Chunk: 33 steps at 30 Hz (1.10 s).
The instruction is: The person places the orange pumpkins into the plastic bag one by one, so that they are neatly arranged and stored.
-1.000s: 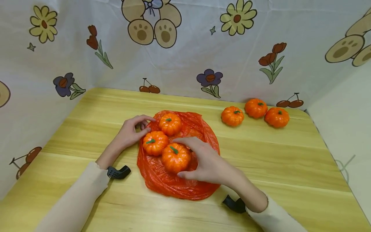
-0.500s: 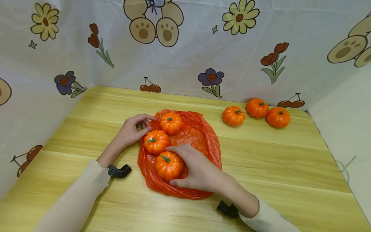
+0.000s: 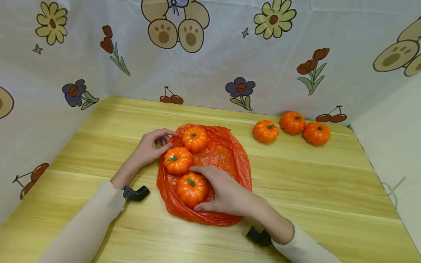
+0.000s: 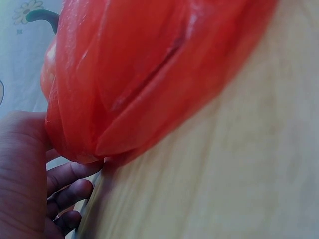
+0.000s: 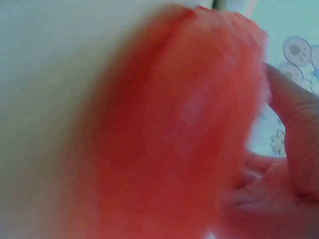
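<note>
A red plastic bag [image 3: 241, 157] lies spread on the table with its mouth up, the rim rolled into a loose ring. Inside it sit two small orange pumpkins with green stems, a back pumpkin [image 3: 194, 140] and a left pumpkin [image 3: 178, 162]. My right hand [image 3: 228, 191] grips a front pumpkin [image 3: 192, 193] in the bag's near left part, thumb on the near side and fingers on the far side. At the left rim, my left hand [image 3: 151, 148] holds the bag's edge between thumb and index finger. In both wrist views the red bag wall [image 4: 139, 74] hides most of the contents.
Three more orange pumpkins, a left one [image 3: 265, 131], a rear one [image 3: 292, 122] and a right one [image 3: 316, 133], stand at the back right of the wooden table [image 3: 312, 182]. A printed white cloth [image 3: 204, 73] hangs behind the table.
My right hand has moved left and toward me with its pumpkin, which now sits in the near left of the bag. The left hand stays at the rim.
</note>
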Tool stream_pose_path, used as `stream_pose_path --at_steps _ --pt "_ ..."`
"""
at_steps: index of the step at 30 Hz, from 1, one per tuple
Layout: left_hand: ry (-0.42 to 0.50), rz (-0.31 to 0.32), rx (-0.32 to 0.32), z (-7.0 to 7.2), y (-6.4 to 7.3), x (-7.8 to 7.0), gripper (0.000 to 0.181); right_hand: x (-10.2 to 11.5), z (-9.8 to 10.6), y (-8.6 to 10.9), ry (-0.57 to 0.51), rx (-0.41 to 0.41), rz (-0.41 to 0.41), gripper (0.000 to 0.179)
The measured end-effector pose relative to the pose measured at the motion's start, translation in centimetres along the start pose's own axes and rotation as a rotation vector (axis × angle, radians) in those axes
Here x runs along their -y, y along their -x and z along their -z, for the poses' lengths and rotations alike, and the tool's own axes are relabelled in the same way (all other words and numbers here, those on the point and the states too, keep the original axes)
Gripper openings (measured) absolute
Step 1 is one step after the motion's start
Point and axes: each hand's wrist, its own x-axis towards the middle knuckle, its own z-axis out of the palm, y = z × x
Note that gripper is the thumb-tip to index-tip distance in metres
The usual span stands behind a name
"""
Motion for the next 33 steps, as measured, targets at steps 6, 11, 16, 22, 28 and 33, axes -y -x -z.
stream_pose_path --at_steps 6,11,16,22,28,33 --pt "0.006 0.007 -0.005 -0.1 0.0 0.0 0.033 -0.7 1.3 0.2 -0.09 -0.018 0.043 0.076" --pt "0.008 0.01 -0.006 -0.1 -0.2 0.0 0.034 -1.0 1.2 0.0 -0.098 -0.012 0.052 0.073" --pt "0.009 0.004 -0.004 -0.1 -0.1 0.1 0.033 -1.1 1.2 0.0 -0.108 -0.015 0.058 0.078" --pt "0.012 0.004 -0.003 0.0 0.0 0.2 0.034 -1.4 2.1 0.2 -0.156 -0.043 0.071 0.082" --pt "0.004 0.006 -0.003 -0.1 0.1 0.2 0.033 -2.3 3.5 0.6 -0.183 -0.124 0.06 0.075" --pt "-0.002 0.007 -0.005 -0.2 0.1 0.0 0.034 -3.3 4.7 0.8 -0.248 -0.223 0.055 0.07"
